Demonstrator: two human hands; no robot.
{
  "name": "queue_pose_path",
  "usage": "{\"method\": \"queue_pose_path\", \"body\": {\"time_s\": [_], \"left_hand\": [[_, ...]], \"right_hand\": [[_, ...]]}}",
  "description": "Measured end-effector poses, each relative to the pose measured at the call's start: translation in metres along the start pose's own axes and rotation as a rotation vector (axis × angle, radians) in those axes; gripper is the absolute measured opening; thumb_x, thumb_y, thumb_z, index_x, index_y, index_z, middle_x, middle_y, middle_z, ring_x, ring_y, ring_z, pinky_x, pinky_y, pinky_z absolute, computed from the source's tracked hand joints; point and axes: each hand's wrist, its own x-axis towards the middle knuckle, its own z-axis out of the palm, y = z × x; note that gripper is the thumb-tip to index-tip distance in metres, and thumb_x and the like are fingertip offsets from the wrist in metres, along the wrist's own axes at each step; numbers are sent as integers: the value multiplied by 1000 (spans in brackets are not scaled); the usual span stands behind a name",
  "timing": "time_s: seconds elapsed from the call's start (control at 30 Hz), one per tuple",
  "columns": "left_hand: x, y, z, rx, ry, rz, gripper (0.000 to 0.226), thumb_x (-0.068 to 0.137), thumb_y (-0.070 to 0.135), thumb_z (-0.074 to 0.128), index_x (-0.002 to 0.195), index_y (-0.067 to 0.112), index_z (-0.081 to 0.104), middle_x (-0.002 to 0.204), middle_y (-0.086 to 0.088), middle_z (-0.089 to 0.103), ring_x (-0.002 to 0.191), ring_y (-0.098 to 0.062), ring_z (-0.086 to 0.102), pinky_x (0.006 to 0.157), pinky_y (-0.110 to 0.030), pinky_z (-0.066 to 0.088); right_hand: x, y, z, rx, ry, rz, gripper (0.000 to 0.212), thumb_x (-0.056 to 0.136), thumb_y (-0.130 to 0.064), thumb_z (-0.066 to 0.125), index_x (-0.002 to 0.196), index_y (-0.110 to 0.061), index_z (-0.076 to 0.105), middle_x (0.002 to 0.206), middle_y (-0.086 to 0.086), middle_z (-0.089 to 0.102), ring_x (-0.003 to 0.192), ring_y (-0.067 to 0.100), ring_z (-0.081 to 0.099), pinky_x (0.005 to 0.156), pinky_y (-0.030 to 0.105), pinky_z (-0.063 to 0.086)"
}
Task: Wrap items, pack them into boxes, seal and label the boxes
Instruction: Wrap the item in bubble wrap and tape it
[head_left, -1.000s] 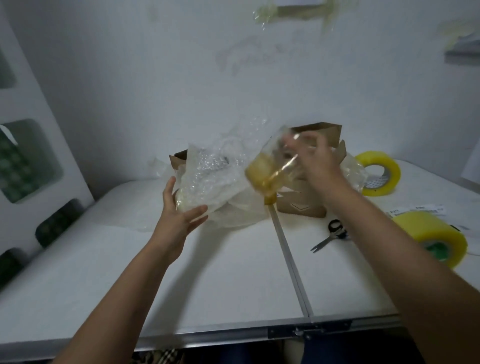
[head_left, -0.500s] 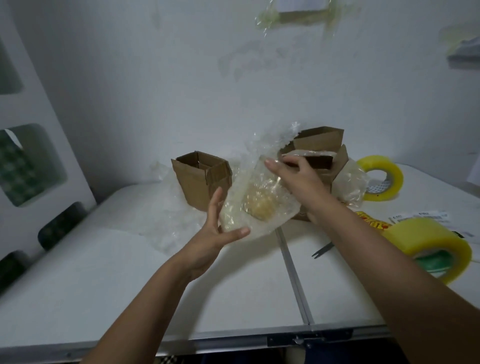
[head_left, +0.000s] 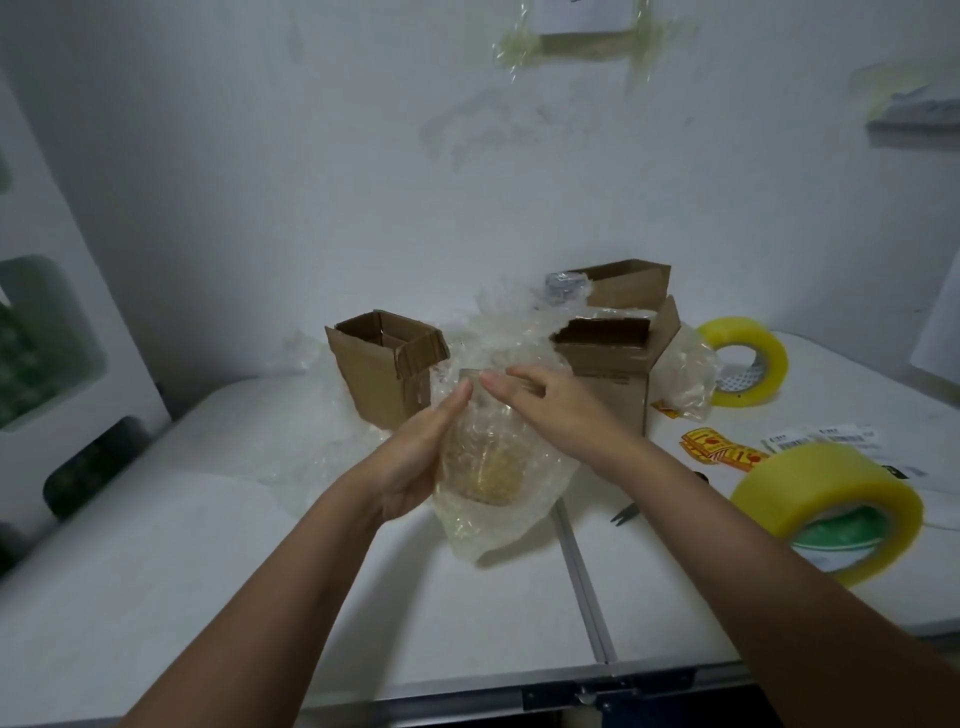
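Plastic, cardboard and tape
Glossy clear bubble wrap (head_left: 498, 499); matt brown cardboard boxes (head_left: 382, 376); shiny yellow tape roll (head_left: 826, 506); smooth white bench (head_left: 208, 597).

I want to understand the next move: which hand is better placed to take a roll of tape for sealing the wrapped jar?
Probably the right hand: both tape rolls lie on its side, while the left hand supports the bubble-wrapped jar.
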Motion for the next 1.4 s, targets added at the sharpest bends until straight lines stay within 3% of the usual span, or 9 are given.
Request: {"method": "queue_pose_path", "body": {"time_s": [0.2,0.4,0.53,0.6,0.73,0.97,1.1,1.3,1.4], "left_hand": [[1,-15,8,-125,120,59,44,98,49,46,132,24,59,125,-7,68,117,-25,64,101,-46,49],[-4,-27,-7,-360,213,81,56,94,56,47,137,21,55,129,-10,65,118,-29,63,93,-49,54],[-8,-27,-7,-386,182,80,55,97,57,40,134,20,58,130,-10,65,120,-28,62,102,-50,46],[-7,-27,-4,-293,146,47,54,98,55,41,137,21,55,133,-9,63,122,-26,60,102,-48,46],[-7,-25,1,-149,74,19,58,98,59,39,142,23,50,138,-6,59,127,-23,57,107,-47,42],[2,-31,6,-24,277,130,73,80,69,65,142,38,43,133,10,62,124,-16,59,110,-49,41],[5,-35,11,-31,259,163,47,93,51,58,134,27,56,125,4,68,117,-16,64,103,-42,48],[6,-35,21,-14,489,264,32,94,38,63,119,19,65,107,1,74,101,-16,71,89,-35,56],[7,-40,22,-34,539,252,26,94,39,63,113,22,66,106,0,74,100,-18,71,92,-41,56]], "right_hand": [[-1,5,10,-77,137,-73,84,73,-79,40,134,-22,51,131,-2,44,124,16,45,105,40,41],[-13,28,6,294,615,-57,45,92,-47,57,125,-17,50,115,-1,50,98,7,53,80,21,44],[-31,42,33,611,65,189,83,74,-74,54,142,-27,41,130,-9,59,115,9,58,98,32,46],[-30,47,47,755,-95,162,75,80,-71,53,142,-30,44,130,-9,63,120,12,59,105,40,45],[-23,53,62,777,-29,229,77,82,-79,40,143,-32,45,139,-7,56,132,13,50,114,46,35],[-24,49,46,918,132,279,61,96,-65,30,138,-27,51,133,2,61,123,20,57,106,46,44],[-28,44,46,895,15,235,48,97,-62,29,127,-36,56,126,-1,66,117,16,62,102,42,48],[-22,45,39,975,73,340,52,99,-57,35,124,-21,62,110,5,73,105,22,68,93,43,53],[-22,53,43,859,-79,231,58,90,-62,53,136,-27,53,126,0,66,120,20,61,107,47,43]]}}
